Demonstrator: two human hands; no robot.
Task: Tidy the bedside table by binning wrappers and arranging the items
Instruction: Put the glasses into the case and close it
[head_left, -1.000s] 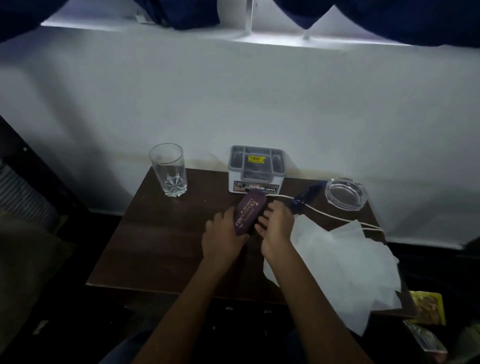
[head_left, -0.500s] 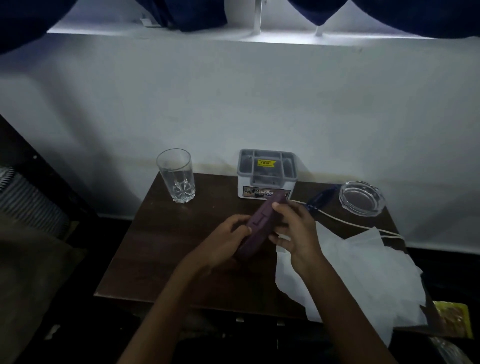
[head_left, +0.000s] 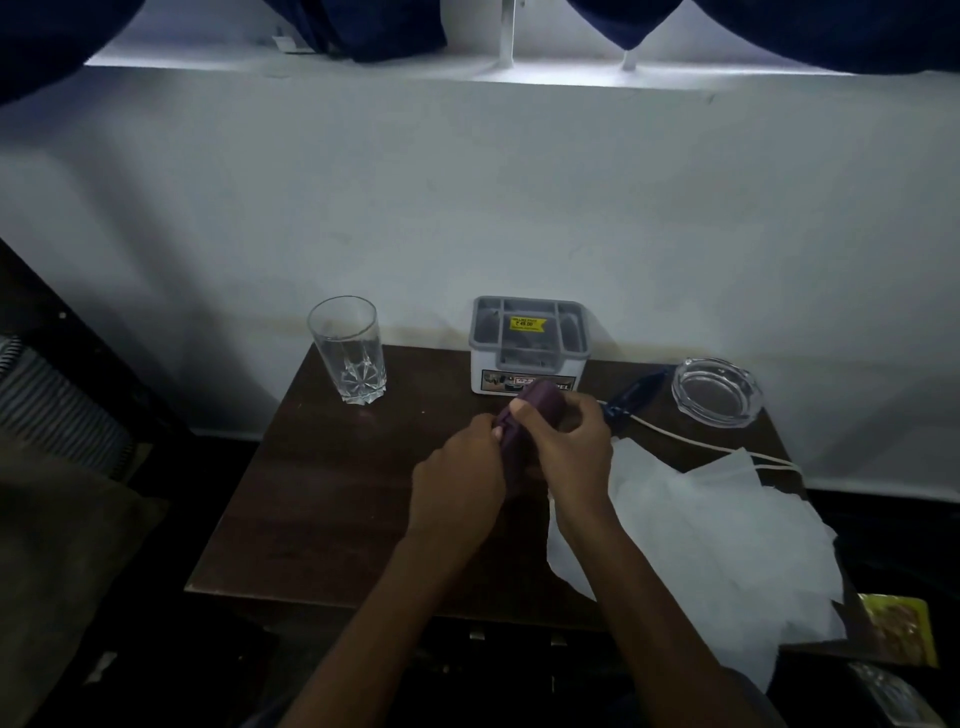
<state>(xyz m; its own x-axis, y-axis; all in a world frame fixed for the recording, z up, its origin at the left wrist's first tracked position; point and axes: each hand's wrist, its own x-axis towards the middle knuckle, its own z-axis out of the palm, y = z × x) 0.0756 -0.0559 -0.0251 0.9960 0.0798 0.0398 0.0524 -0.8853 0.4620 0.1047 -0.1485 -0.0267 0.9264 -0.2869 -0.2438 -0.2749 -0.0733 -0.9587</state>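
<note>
a pale wall fills the upper half of the frame, with dark curtains hanging along the top edge. below it, at centre, stands a dark wooden table pushed against the wall. white tissues lie spread over the table's right part and spill past its near edge toward the lower right. two bare forearms rise from the bottom of the frame to the table's middle. the left hand and the right hand meet there, and both grip a purple pack. the left hand's fingers curl round its lower end, and the right hand's thumb lies across its upper part. the pack is lifted off the table, tilted, just in front of a grey box at the back edge. a glass stands upright at the table's back left, well apart from the box. a clear ashtray sits at the back right. a blue item lies between the box and the ashtray, with a pale cord running from it to the right. a yellow packet shows in the lower right corner, beyond the tissues.
</note>
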